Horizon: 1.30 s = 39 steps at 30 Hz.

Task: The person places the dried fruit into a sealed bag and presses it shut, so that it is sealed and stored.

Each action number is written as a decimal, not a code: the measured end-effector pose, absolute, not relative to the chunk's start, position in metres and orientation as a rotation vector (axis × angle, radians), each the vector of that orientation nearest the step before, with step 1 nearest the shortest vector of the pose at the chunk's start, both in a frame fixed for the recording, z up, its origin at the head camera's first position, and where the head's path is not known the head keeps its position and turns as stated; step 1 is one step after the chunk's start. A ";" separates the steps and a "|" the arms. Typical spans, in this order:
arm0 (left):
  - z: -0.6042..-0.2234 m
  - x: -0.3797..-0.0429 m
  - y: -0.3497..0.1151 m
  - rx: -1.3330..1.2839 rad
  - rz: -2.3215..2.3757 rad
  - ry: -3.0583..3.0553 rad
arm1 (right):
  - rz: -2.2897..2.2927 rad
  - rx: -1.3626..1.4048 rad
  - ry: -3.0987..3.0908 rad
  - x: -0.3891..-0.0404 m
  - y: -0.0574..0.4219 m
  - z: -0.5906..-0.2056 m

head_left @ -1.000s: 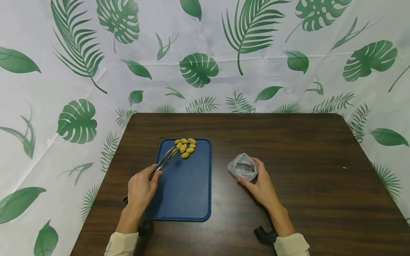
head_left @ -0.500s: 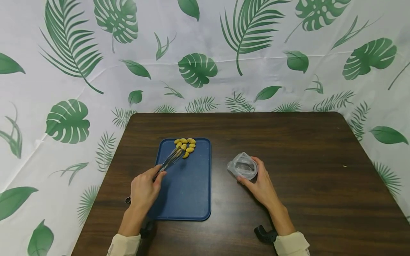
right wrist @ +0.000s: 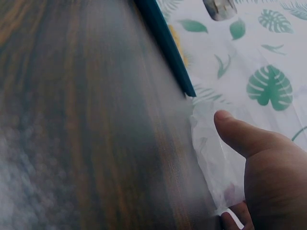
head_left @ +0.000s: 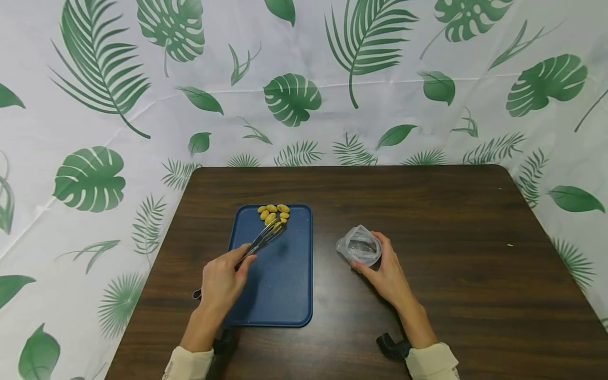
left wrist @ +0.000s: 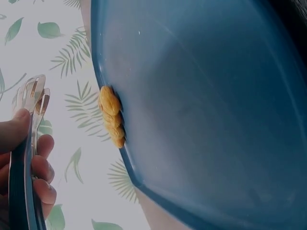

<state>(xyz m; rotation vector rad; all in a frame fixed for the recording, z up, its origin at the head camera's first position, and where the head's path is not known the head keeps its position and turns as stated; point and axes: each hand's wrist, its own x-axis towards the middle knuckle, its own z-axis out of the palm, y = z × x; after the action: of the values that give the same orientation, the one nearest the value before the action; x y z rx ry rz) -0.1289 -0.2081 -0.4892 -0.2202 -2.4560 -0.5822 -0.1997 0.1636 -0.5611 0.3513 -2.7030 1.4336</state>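
My left hand (head_left: 222, 282) grips a pair of metal tongs (head_left: 258, 245) over the blue tray (head_left: 280, 295). Between the tongs' tips, a yellowish-brown bit shows in the left wrist view; it looks like one of the yellow oval pieces. Several such pieces (head_left: 271, 209) lie clustered at the tray's far edge, seen side-on as a yellow row (left wrist: 112, 115) in the left wrist view. To the tray's right, my right hand (head_left: 387, 272) holds a clear plastic bag (head_left: 353, 253) upright with its mouth spread. Thumb and fingers sit around the bag's side.
The dark wooden table (head_left: 427, 211) extends right and behind the bag. A small pale speck (head_left: 510, 245) lies at its right. Behind stands a white leaf-print cloth (head_left: 214, 53). A black wrist mount (head_left: 393, 347) sits by the right forearm.
My left hand has moved right with the tongs, lifting their tips away from the near end of the cluster. Fewer yellow pieces show at that near end. The right hand and bag stay put.
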 end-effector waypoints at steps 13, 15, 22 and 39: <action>-0.488 -0.132 -0.194 -0.307 -0.581 -2.454 | 1.419 0.353 -2.707 -0.199 0.164 -0.563; -0.488 -0.132 -0.193 -0.315 -0.581 -2.451 | 1.421 0.352 -2.709 -0.200 0.164 -0.563; -0.486 -0.134 -0.188 -0.329 -0.572 -2.467 | 1.420 0.344 -2.721 -0.200 0.164 -0.562; -0.481 -0.137 -0.167 -0.367 -0.606 -2.535 | 1.423 0.350 -2.716 -0.199 0.164 -0.562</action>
<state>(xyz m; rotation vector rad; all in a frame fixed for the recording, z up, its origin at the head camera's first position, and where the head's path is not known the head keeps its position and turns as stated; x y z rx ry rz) -0.1373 -0.1673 -0.4805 -0.3667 -2.5349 -0.6062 -0.1994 0.1642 -0.5616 0.3495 -2.7160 1.4233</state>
